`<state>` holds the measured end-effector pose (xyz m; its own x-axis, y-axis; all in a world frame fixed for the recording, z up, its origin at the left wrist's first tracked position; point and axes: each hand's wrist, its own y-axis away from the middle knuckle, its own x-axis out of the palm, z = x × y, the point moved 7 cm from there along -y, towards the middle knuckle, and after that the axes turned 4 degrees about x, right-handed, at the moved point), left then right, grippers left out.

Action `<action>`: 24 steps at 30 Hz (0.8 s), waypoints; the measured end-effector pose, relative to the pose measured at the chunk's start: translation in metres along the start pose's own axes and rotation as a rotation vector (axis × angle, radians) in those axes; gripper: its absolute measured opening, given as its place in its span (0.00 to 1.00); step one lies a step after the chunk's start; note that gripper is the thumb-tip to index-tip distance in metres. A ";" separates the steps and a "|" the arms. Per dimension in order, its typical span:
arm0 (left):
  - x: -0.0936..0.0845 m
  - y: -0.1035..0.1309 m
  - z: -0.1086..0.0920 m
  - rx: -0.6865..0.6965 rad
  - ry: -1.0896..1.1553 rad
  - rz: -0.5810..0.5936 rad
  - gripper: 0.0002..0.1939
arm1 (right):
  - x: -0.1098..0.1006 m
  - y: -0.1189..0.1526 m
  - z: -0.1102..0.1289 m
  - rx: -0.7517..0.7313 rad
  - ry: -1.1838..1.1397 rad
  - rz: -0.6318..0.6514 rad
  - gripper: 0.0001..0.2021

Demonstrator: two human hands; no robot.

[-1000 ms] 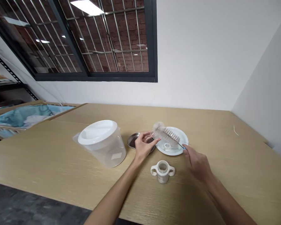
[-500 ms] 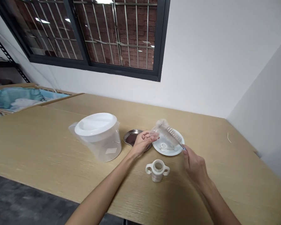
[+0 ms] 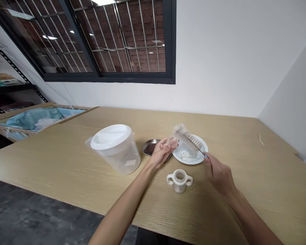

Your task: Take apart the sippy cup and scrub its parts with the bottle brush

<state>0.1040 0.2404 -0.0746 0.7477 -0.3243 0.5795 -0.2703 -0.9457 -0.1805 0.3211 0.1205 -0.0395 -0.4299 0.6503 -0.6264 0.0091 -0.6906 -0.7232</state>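
A small clear cup-like piece [image 3: 172, 141] is held in the fingers of my left hand [image 3: 163, 152], above the edge of a metal tray [image 3: 153, 143]. My right hand [image 3: 218, 171] grips the handle of a bristle brush [image 3: 192, 139], whose fluffy tip points up and left, close by the clear piece. Under the brush is a white bowl [image 3: 189, 162] with small clear and white parts inside. Nearer to me stands a small bottle with two white handles [image 3: 180, 180], its top uncovered.
A translucent pitcher with a white lid [image 3: 117, 149] stands left of my left hand. Farther left, a basket with blue cloth [image 3: 35, 117] adjoins the table [image 3: 79, 166]. A thin pale strip [image 3: 261, 140] lies at the right, and a barred window is behind.
The view has shifted, so the table items appear farther right. The clear piece has tilted in my left hand, and the brush tip now shows just above and beside it.
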 end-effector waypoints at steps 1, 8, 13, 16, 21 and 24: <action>0.002 0.000 0.000 -0.009 0.017 0.009 0.31 | 0.001 -0.002 -0.005 0.046 0.035 0.007 0.18; 0.003 -0.001 0.002 -0.027 0.201 -0.045 0.20 | -0.007 -0.004 -0.013 0.077 -0.090 -0.022 0.16; 0.003 -0.002 0.000 -0.045 0.244 -0.060 0.15 | 0.004 0.001 0.001 -0.043 -0.085 0.018 0.16; 0.005 -0.001 -0.002 -0.028 0.206 -0.047 0.18 | 0.005 0.000 -0.012 0.074 -0.032 0.006 0.17; 0.005 0.001 -0.004 0.027 0.083 -0.069 0.25 | -0.004 0.000 -0.016 0.050 -0.097 -0.039 0.15; 0.005 0.001 -0.005 0.051 0.040 -0.077 0.28 | -0.002 0.001 -0.006 -0.061 -0.122 0.003 0.14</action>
<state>0.1040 0.2386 -0.0677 0.7402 -0.2500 0.6242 -0.1803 -0.9681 -0.1740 0.3269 0.1202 -0.0411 -0.5364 0.6023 -0.5912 0.0635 -0.6696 -0.7400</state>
